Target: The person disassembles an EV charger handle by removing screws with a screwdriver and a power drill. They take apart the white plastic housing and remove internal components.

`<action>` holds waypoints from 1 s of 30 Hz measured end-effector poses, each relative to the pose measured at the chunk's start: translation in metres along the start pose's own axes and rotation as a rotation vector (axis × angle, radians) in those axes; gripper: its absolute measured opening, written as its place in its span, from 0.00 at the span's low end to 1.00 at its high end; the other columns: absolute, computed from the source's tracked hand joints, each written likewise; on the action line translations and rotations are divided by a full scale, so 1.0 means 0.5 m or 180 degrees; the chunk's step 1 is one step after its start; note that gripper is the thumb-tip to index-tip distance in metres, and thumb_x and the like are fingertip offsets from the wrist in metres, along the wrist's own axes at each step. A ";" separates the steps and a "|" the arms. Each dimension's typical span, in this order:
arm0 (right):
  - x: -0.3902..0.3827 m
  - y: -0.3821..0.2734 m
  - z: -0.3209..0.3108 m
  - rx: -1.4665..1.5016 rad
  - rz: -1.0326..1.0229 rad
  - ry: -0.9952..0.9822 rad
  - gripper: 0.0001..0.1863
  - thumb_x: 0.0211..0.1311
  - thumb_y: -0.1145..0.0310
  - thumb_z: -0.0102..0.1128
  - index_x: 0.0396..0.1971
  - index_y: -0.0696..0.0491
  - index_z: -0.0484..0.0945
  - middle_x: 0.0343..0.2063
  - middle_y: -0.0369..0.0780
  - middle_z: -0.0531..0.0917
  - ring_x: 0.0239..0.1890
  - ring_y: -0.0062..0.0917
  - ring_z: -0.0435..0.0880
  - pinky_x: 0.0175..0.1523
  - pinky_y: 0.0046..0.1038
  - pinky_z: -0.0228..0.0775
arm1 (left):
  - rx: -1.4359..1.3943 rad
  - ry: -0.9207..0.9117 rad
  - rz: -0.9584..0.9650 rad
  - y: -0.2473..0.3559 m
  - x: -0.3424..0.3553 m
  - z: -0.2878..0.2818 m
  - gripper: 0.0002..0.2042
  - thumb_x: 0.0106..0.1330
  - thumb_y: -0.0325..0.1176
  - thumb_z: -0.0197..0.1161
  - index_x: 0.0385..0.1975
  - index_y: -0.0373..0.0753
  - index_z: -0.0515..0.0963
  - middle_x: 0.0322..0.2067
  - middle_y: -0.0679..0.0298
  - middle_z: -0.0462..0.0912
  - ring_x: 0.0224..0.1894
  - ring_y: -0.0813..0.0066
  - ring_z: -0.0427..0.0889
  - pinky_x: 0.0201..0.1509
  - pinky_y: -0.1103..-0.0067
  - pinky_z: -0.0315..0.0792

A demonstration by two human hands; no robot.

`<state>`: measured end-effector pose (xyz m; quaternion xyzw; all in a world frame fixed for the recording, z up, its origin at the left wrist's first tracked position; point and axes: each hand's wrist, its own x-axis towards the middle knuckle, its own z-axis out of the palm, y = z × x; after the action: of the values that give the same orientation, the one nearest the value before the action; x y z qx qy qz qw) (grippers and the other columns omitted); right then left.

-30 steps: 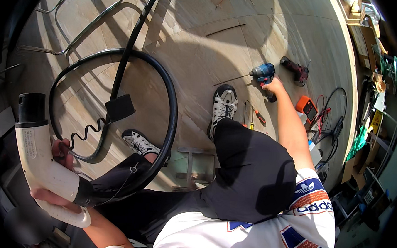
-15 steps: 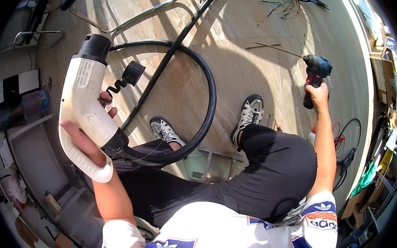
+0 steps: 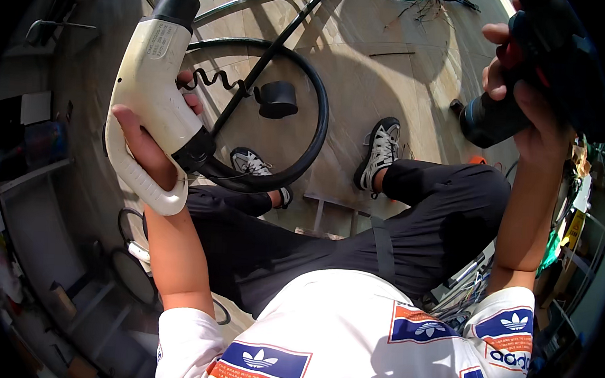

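Note:
My left hand (image 3: 142, 148) is closed around the looped handle of a white electric-car charging gun (image 3: 150, 69), its black round plug end tilted up. A black cap (image 3: 278, 100) dangles from the gun by a coiled black cord (image 3: 219, 81). From the gun's lower end a thick black cable (image 3: 315, 158) curves in a loop above the floor. Up at the right, close to the view, my right hand (image 3: 538, 124) grips a dark blue and black cordless drill (image 3: 560, 59). Shadow hides much of the drill's front, and its long bit cannot be made out.
I sit with my knees apart over a tiled floor (image 3: 364, 82). Loose coloured wires (image 3: 428, 3) lie at the far side, near a thin rod (image 3: 392, 54). A metal-legged chair (image 3: 238, 1) stands at far left. Cluttered shelves line the right; a grey frame (image 3: 336, 212) lies between my feet.
My right hand has lifted the drill up and toward the view, turning it away from the floor. The charging gun has risen slightly, and its cap has swung right.

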<state>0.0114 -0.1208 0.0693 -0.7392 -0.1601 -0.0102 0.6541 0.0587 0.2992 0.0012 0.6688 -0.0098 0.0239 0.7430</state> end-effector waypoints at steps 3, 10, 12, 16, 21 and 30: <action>-0.087 0.026 0.113 -0.0338 0.0474 -0.0164 0.27 0.62 0.61 0.65 0.59 0.56 0.72 0.51 0.45 0.82 0.42 0.28 0.84 0.50 0.28 0.76 | -0.0084 -0.0029 -0.0080 -0.024 0.022 -0.022 0.46 0.63 0.74 0.46 0.61 0.30 0.67 0.43 0.48 0.81 0.33 0.71 0.83 0.38 0.79 0.79; -0.115 0.009 0.172 -0.1039 0.0635 -0.0930 0.36 0.38 0.70 0.81 0.53 0.59 0.76 0.40 0.39 0.86 0.42 0.25 0.87 0.50 0.28 0.81 | 0.0162 -0.0201 -0.0248 -0.032 0.041 -0.012 0.54 0.55 0.78 0.53 0.63 0.27 0.64 0.46 0.44 0.78 0.34 0.71 0.82 0.39 0.77 0.80; -0.105 0.044 0.167 -0.0573 0.0644 -0.1215 0.37 0.41 0.68 0.81 0.54 0.62 0.74 0.39 0.39 0.86 0.41 0.24 0.87 0.48 0.27 0.81 | 0.0156 -0.0168 -0.0271 -0.033 0.031 -0.030 0.54 0.54 0.77 0.54 0.64 0.27 0.63 0.46 0.44 0.78 0.34 0.71 0.82 0.38 0.78 0.80; -0.068 -0.006 0.175 0.0182 0.0856 -0.0872 0.29 0.47 0.67 0.75 0.52 0.60 0.77 0.41 0.44 0.86 0.41 0.30 0.88 0.48 0.27 0.80 | -0.0057 -0.0463 -0.0306 -0.039 0.059 -0.022 0.54 0.54 0.75 0.57 0.64 0.27 0.62 0.46 0.43 0.77 0.35 0.71 0.83 0.38 0.78 0.81; -0.096 0.055 0.182 0.0265 0.0727 -0.0899 0.24 0.47 0.69 0.75 0.45 0.60 0.80 0.38 0.44 0.85 0.36 0.30 0.85 0.42 0.26 0.78 | 0.0089 -0.0297 -0.0307 -0.040 0.037 -0.039 0.54 0.55 0.75 0.56 0.65 0.27 0.61 0.47 0.43 0.77 0.35 0.71 0.82 0.40 0.78 0.82; -0.096 0.028 0.188 0.0115 0.0813 -0.0828 0.20 0.52 0.69 0.70 0.46 0.59 0.81 0.39 0.46 0.86 0.37 0.33 0.87 0.43 0.28 0.79 | 0.0140 -0.0211 -0.0285 -0.037 0.049 -0.018 0.54 0.54 0.77 0.55 0.65 0.29 0.62 0.46 0.42 0.77 0.34 0.67 0.85 0.36 0.76 0.83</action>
<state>-0.0491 -0.0415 0.0315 -0.7367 -0.1483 0.1715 0.6371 0.0839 0.3068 -0.0172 0.6852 -0.0040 -0.0314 0.7277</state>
